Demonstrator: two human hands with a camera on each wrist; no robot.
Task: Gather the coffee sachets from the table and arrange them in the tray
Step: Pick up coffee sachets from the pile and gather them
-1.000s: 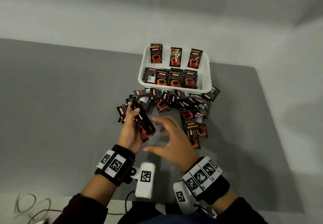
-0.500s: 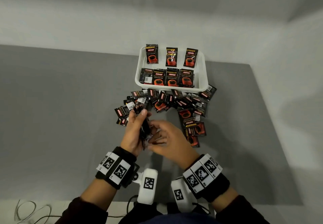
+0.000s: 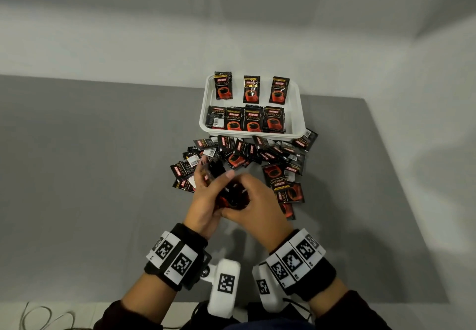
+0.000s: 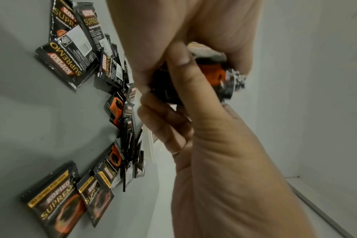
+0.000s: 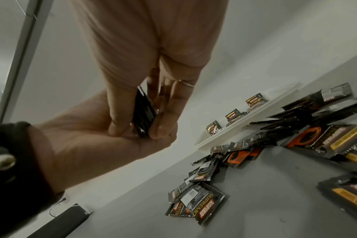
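Observation:
Both hands meet over the grey table [image 3: 103, 175] in front of the loose pile. My left hand [image 3: 208, 188] grips a small stack of black-and-red coffee sachets [image 3: 231, 195], and my right hand [image 3: 255, 198] curls round the same stack from the right. In the right wrist view, thumb and fingers pinch the stack of sachets [image 5: 143, 112] edge-on above the left palm [image 5: 81, 136]. The left wrist view shows the stack [image 4: 214, 75] crumpled between the two hands. The white tray [image 3: 296, 113] behind holds two rows of sachets [image 3: 251, 121] standing face up.
A loose pile of sachets [image 3: 257, 152] lies between my hands and the tray's near wall, spreading left [image 3: 183, 170] and right [image 3: 291, 193]. Bare grey table stretches to the left. A white wall runs behind the tray. Cables lie at the lower left [image 3: 38, 316].
My right hand moved left from open beside the stack and closed onto it. The left hand's stack, first fanned upright, is now enclosed between both hands.

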